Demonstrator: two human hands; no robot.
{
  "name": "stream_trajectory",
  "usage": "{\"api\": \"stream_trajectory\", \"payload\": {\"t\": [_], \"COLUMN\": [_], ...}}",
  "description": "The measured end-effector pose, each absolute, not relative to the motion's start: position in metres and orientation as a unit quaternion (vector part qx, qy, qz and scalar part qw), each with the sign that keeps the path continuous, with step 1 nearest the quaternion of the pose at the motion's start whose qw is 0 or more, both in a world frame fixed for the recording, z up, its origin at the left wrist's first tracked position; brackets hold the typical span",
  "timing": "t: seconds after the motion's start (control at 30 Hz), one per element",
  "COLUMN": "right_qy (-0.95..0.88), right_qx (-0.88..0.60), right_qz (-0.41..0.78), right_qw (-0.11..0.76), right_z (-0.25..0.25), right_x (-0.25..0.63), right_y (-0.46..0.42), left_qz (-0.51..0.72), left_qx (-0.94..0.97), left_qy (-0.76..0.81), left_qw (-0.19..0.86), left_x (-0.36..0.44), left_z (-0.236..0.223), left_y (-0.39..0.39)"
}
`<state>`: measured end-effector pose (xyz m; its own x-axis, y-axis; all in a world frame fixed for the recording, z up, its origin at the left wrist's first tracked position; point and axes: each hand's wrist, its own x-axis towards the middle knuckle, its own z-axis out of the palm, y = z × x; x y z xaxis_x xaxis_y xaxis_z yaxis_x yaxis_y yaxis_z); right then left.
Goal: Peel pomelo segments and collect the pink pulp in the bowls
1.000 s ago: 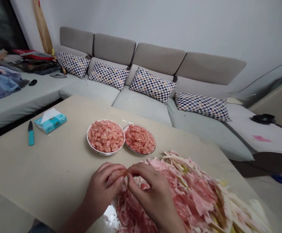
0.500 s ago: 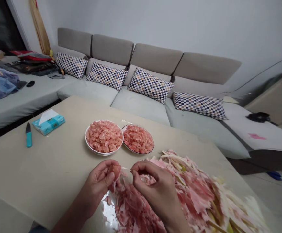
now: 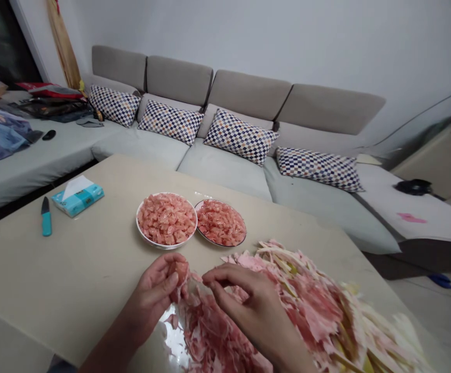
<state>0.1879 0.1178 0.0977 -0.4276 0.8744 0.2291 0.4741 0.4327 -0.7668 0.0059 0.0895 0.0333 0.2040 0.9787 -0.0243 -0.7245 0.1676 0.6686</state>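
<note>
My left hand [image 3: 157, 287] is closed around a piece of peeled pomelo [image 3: 179, 269], its pink flesh showing between thumb and fingers, with pale membrane hanging off its right side. Just to the right, my right hand [image 3: 244, 295] has thumb and fingertips drawn together in a pinch; what is between them is too small to make out. Beneath both hands lies a heap of pink membrane scraps [image 3: 217, 331]. Farther right it runs into pomelo peel [image 3: 318, 305] with pink and whitish pith. Beyond my hands stand a bowl [image 3: 142, 235] and a plate [image 3: 229, 245], both piled with pomelo flesh.
On the left of the pale table [image 3: 73, 280] lie a knife [image 3: 46, 217] with a turquoise handle and a blue tissue pack [image 3: 79, 199]. A grey sofa [image 3: 225, 176] with several checked cushions runs along the far side.
My hands have come apart from where they met on the pomelo piece. The left has shifted slightly left with it; the right moved away, then slightly back toward it.
</note>
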Motion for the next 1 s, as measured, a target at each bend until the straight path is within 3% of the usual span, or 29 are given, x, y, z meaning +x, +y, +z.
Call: {"api": "stream_trajectory", "payload": {"t": [0.17,0.37,0.67,0.83,1.0], "right_qy": [-0.797,-0.802,-0.791,-0.817,-0.785], "right_qx": [-0.432,-0.419,-0.465,-0.426,-0.428], "right_qz": [0.331,0.313,0.32,0.258,0.298], "right_qw": [0.263,0.288,0.237,0.291,0.334], "right_z": [0.099,0.096,0.099,0.093,0.085], "right_x": [0.191,0.194,0.194,0.193,0.181], "right_y": [0.118,0.12,0.118,0.121,0.125], "left_qz": [0.569,0.589,0.607,0.596,0.566], "left_qx": [0.345,0.359,0.325,0.334,0.365], "left_qy": [0.334,0.359,0.394,0.408,0.438], "left_qw": [0.668,0.629,0.609,0.606,0.595], "left_x": [0.005,0.006,0.006,0.006,0.008], "left_z": [0.03,0.034,0.037,0.035,0.029], "left_y": [0.088,0.089,0.093,0.093,0.094]}}
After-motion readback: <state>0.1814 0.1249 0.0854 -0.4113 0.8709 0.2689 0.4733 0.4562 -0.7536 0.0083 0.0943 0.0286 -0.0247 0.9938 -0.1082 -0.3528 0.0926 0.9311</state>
